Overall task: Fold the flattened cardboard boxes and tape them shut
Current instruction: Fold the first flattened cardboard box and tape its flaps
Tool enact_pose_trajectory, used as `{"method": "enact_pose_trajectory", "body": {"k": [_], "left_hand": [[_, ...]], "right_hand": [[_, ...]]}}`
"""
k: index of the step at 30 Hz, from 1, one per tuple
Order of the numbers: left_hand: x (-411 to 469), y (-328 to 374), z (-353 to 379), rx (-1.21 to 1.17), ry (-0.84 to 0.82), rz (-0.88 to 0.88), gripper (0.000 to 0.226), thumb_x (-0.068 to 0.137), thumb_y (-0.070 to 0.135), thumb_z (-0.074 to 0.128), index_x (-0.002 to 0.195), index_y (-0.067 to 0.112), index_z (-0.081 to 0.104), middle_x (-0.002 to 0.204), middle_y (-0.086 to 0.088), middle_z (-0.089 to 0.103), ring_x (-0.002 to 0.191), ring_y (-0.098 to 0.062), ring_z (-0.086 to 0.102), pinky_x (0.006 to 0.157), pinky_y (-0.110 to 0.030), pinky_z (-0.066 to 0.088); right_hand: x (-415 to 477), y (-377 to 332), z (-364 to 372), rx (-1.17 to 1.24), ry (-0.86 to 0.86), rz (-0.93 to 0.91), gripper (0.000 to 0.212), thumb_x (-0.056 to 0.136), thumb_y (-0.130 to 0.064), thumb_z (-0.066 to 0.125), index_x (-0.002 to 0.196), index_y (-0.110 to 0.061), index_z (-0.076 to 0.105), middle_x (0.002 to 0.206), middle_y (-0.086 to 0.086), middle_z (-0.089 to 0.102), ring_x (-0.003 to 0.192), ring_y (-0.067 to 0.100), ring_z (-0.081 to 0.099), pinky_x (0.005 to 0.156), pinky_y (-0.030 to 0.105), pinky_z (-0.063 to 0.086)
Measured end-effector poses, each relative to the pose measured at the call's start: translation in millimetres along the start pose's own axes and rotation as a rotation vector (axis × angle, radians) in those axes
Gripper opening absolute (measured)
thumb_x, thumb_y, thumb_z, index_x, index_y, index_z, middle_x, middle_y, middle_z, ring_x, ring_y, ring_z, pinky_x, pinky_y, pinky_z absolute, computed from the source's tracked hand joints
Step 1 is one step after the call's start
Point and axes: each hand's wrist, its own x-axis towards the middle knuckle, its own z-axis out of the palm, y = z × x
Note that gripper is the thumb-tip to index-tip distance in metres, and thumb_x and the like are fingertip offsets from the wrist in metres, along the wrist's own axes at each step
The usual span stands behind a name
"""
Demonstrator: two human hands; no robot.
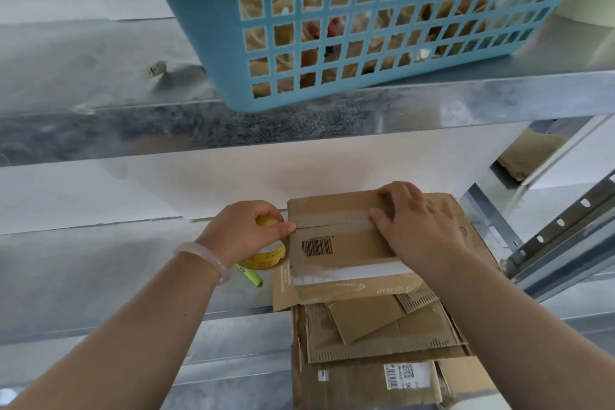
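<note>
Galvanised metal shelving, two tiers visible. Upper shelf carries a blue plastic lattice basket overhanging its front edge, contents indistinct. White wall behind, evenly lit. Perforated steel upright at the right edge. Small paper tag on upper shelf, left.
</note>
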Motion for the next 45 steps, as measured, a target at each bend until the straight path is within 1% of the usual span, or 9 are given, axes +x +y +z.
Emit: {"method": "enact_pose_trajectory", "body": {"k": [3, 9, 14, 21, 26, 30, 36, 40, 45], "left_hand": [[-0.5, 2.0, 0.1, 0.001, 0.008, 0.013, 0.032, 0.071, 0.071, 0.062, 0.079, 0.041, 0.067, 0.079, 0.016, 0.067, 0.076, -0.004, 0.06, 0.06, -0.025, 0.044], [-4.2, 5.5, -3.0, 0.029, -0.017, 0.039, 0.031, 0.075, 0.068, 0.063, 0.08, 0.038, 0.066, 0.08, 0.014, 0.065, 0.078, -0.007, 0.059, 0.064, -0.027, 0.046], [-7.2, 13.7, 3.6, 0.119, -0.018, 0.115, 0.028, 0.08, 0.063, 0.059, 0.087, 0.036, 0.065, 0.082, 0.014, 0.065, 0.081, -0.01, 0.061, 0.069, -0.031, 0.05], [-17.7, -12.9, -6.0, -0.238, -0.127, 0.26, 0.02, 0.089, 0.042, 0.063, 0.102, 0.056, 0.056, 0.106, 0.024, 0.062, 0.099, 0.004, 0.057, 0.084, -0.021, 0.046], [-13.1, -19.6, -10.5, -0.037, -0.106, 0.349, 0.038, 0.082, 0.052, 0.067, 0.118, 0.04, 0.065, 0.1, 0.029, 0.056, 0.088, 0.013, 0.051, 0.079, -0.009, 0.038], [-9.3, -22.5, -9.1, 0.247, -0.153, 0.433, 0.046, 0.084, 0.055, 0.062, 0.124, 0.034, 0.062, 0.107, 0.007, 0.065, 0.099, -0.013, 0.06, 0.083, -0.032, 0.049], [-9.8, -39.6, 5.0, 0.399, -0.268, 0.347, 0.058, 0.08, 0.061, 0.062, 0.129, 0.035, 0.045, 0.095, 0.01, 0.059, 0.091, -0.016, 0.059, 0.069, -0.031, 0.044], [-8.5, -45.6, 8.0, 0.186, -0.278, 0.355, 0.068, 0.069, 0.073, 0.063, 0.125, 0.044, 0.037, 0.09, 0.02, 0.05, 0.076, -0.002, 0.052, 0.063, -0.021, 0.038], [-17.7, -58.7, 10.3, -0.29, -0.115, 0.38, 0.044, 0.068, 0.084, 0.051, 0.102, 0.056, 0.047, 0.106, 0.029, 0.057, 0.076, 0.005, 0.056, 0.069, -0.013, 0.045]], "right_hand": [[0.0, -10.5, 2.4, -0.118, -0.072, 0.08, 0.058, 0.096, -0.057, 0.025, 0.149, -0.032, 0.024, 0.158, -0.008, 0.022, 0.147, 0.02, 0.022, 0.116, 0.063, 0.003], [-3.8, -46.4, 20.6, -0.265, -0.088, 0.115, 0.092, 0.09, -0.071, 0.011, 0.156, -0.009, -0.006, 0.163, 0.019, -0.008, 0.15, 0.032, -0.014, 0.12, 0.053, -0.009], [-23.6, -80.9, 41.2, -0.216, -0.068, -0.213, 0.08, 0.092, -0.066, -0.002, 0.157, -0.02, -0.001, 0.165, 0.004, -0.006, 0.151, 0.019, -0.01, 0.121, 0.041, -0.009], [-24.4, -73.4, 38.6, -0.187, -0.049, -0.218, 0.068, 0.095, -0.052, 0.0, 0.158, -0.025, 0.003, 0.165, -0.005, -0.002, 0.151, 0.009, -0.007, 0.121, 0.031, -0.01], [-29.6, -77.9, 39.9, -0.216, -0.022, -0.207, 0.067, 0.095, -0.051, 0.0, 0.158, -0.027, 0.005, 0.165, -0.007, -0.001, 0.15, 0.007, -0.007, 0.119, 0.029, -0.013], [-30.9, -77.9, 37.7, -0.203, -0.023, -0.2, 0.07, 0.092, -0.053, -0.004, 0.157, -0.029, 0.004, 0.165, -0.009, -0.001, 0.15, 0.005, -0.007, 0.116, 0.026, -0.015], [-32.1, -80.4, 37.9, -0.217, -0.024, -0.188, 0.069, 0.093, -0.053, -0.002, 0.157, -0.03, 0.004, 0.165, -0.01, -0.001, 0.15, 0.005, -0.008, 0.116, 0.025, -0.016], [-33.5, -79.4, 35.6, -0.216, -0.03, -0.191, 0.069, 0.093, -0.053, -0.001, 0.157, -0.03, 0.005, 0.165, -0.01, -0.001, 0.15, 0.004, -0.007, 0.118, 0.026, -0.013], [-32.7, -78.6, 33.3, -0.195, -0.015, -0.186, 0.068, 0.093, -0.054, 0.003, 0.157, -0.03, 0.01, 0.165, -0.01, 0.004, 0.15, 0.004, -0.003, 0.12, 0.025, -0.009]]}}
